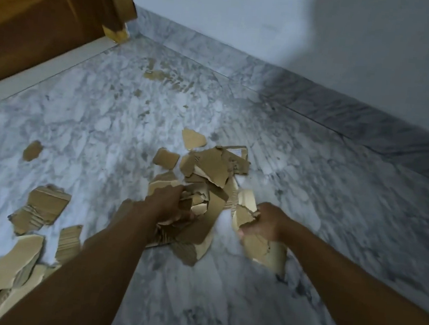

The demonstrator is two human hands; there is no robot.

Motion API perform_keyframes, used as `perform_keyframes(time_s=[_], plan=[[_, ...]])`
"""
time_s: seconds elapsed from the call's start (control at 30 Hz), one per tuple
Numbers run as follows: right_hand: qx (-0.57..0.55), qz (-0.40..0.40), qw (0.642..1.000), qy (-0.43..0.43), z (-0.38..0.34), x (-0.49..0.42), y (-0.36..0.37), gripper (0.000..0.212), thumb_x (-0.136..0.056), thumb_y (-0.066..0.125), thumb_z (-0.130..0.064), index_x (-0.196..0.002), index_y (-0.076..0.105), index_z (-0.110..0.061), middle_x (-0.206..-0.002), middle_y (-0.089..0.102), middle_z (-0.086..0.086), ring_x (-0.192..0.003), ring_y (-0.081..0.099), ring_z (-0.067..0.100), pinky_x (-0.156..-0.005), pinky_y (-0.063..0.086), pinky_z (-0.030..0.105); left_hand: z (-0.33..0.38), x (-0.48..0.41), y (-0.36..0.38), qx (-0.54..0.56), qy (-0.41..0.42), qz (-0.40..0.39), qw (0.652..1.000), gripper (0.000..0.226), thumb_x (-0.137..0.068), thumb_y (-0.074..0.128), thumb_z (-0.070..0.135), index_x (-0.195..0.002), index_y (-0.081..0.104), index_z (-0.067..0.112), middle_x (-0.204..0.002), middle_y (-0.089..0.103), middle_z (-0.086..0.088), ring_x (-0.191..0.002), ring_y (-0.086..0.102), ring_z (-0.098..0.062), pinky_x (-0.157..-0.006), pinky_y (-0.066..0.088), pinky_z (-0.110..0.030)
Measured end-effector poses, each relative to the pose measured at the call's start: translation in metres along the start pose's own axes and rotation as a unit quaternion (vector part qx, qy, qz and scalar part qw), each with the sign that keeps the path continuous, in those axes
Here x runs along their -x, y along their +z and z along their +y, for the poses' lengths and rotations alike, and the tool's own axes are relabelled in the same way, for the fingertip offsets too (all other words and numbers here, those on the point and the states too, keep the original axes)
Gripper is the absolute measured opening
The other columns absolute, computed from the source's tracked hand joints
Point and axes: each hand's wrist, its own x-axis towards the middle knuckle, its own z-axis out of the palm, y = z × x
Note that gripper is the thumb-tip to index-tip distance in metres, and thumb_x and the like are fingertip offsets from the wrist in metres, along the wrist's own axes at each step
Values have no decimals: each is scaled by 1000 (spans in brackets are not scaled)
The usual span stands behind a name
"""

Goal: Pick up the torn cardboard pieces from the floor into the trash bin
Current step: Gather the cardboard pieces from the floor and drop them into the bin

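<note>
In the head view, the torn cardboard pieces (207,172) are found mostly in one loose pile on the marble floor (219,308), just ahead of the person. The pile's long axis is judged to run from the person away toward the wall (275,23), leaning slightly right at its far end. The near end of the pile is entered by the left hand (169,205), whose fingers are curled down into the overlapping scraps, apparently so that several can be gathered in one grasp. A pale, elongated piece (245,208) at the pile's right edge is gripped by the right hand (265,223), with the fingers closed round its torn middle. Its long axis lies near-to-far, and its near end is angled to the right. The two hands are set on either side of the pile, presumably so that it can be scooped together. Motion blur hides the finer finger placement. More scraps (44,208) are scattered well apart to the left, and a further heap (9,265) lies at the lower left. A wooden door (38,11) stands beyond. No trash bin is in view.
</note>
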Motion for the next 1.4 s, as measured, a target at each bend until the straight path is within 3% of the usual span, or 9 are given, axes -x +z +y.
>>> perform_keyframes(time_s=[0.17,0.4,0.57,0.73,0.87,0.93,1.03,1.23,1.4], plan=[[-89,56,994,1,-36,0,-54,31,-68,91,-30,-77,67,-13,-77,64,0,-74,61,15,-56,41,24,-5,14,-15,128,19,-16,991,71,-72,84,41,-132,49,25,-126,59,3,-113,58,-19,-96,48,-37],[-78,74,994,-30,-132,-55,-61,66,-87,68,-54,-129,56,-4,-124,62,14,-109,61,29,-83,48,35,-31,41,-43,226,-8,-7,974,63,-81,80,29,-121,33,20,-112,57,-4,-90,60,-16,-65,49,-26],[96,73,991,52,-136,-92,-16,94,-90,63,-53,-159,12,-15,-163,10,22,-150,13,44,-118,22,52,-49,60,-47,266,-52,8,963,70,-80,80,34,-128,31,21,-114,54,-3,-96,61,-19,-71,54,-29],[-38,190,980,44,-103,-98,15,83,-72,85,-40,-139,39,-22,-137,53,10,-125,52,37,-97,47,49,-62,58,-32,298,-50,6,953,40,-74,81,43,-107,68,24,-101,72,2,-93,68,-19,-84,58,-41],[-8,208,978,-25,-98,-81,11,44,-69,82,-45,-99,61,-21,-96,67,0,-91,65,26,-69,48,35,-58,54,-31,326,-46,3,944,15,-78,83,31,-79,73,20,-67,70,7,-68,66,-13,-60,48,-25],[1,156,985,-71,-97,-70,3,33,-70,82,-43,-84,66,-16,-80,67,3,-80,67,26,-61,50,36,-57,53,-36,324,-44,1,945,19,-76,83,31,-81,75,14,-73,71,-5,-70,67,-20,-62,50,-33],[-12,26,995,-100,-93,-48,-27,37,-77,85,-35,-99,71,-10,-92,70,8,-87,67,24,-69,53,34,-61,53,-47,319,-46,16,947,13,-85,74,19,-90,74,6,-86,72,-18,-84,70,-33,-77,55,-46],[35,11,999,12,-71,-14,-104,53,-72,85,-48,-111,73,-15,-109,71,5,-101,66,24,-97,52,40,-26,48,-65,136,-5,-135,981,19,-79,79,42,-85,71,25,-81,68,5,-81,63,-16,-73,47,-30],[59,-22,998,14,-72,-9,-71,66,-72,86,-47,-126,66,-16,-125,66,5,-110,61,23,-97,48,33,31,46,-1,-130,37,-131,982,57,-68,78,42,-122,65,31,-146,39,-3,-126,45,-29,-91,48,-39]])
